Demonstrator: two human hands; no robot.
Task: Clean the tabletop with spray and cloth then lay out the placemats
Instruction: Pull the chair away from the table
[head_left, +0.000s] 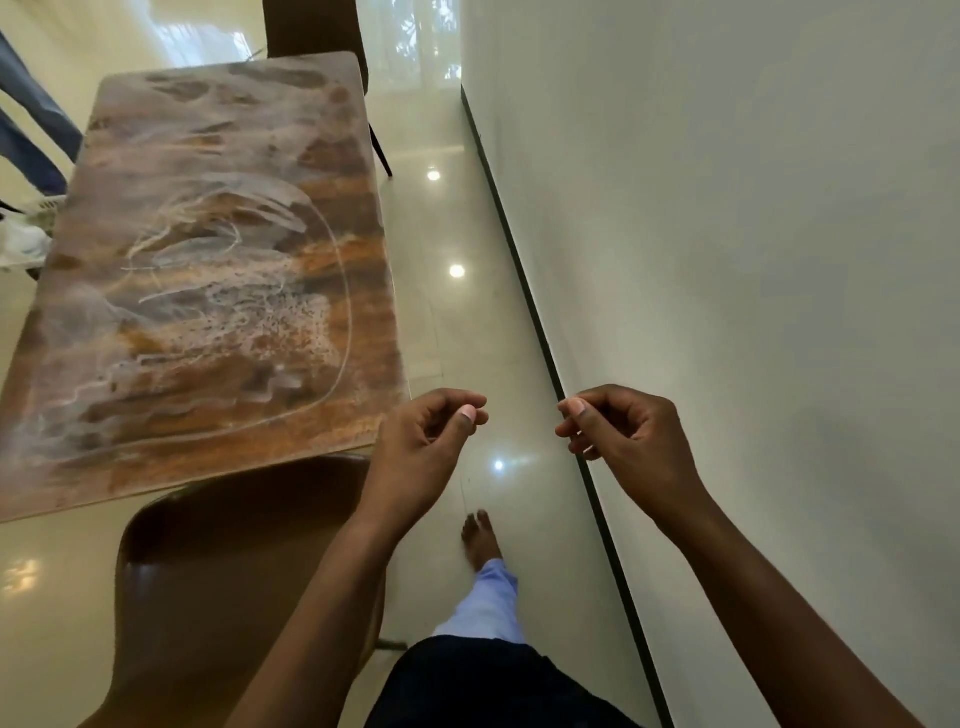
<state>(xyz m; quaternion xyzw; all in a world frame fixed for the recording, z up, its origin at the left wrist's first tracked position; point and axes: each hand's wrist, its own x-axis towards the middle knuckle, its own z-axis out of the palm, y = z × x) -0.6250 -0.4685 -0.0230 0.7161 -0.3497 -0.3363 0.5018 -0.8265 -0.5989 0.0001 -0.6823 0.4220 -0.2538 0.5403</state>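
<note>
Both hands hang loosely curled, gripping nothing; the worktop (208, 270) lies leftward, long axis running away, nearer the left hand (421, 457) than the right hand (628, 441).

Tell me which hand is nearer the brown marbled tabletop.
Left. The left hand hovers at the near right corner of the brown marbled tabletop, overlapping its edge in view. The right hand is farther right, in front of the pale wall.
</note>
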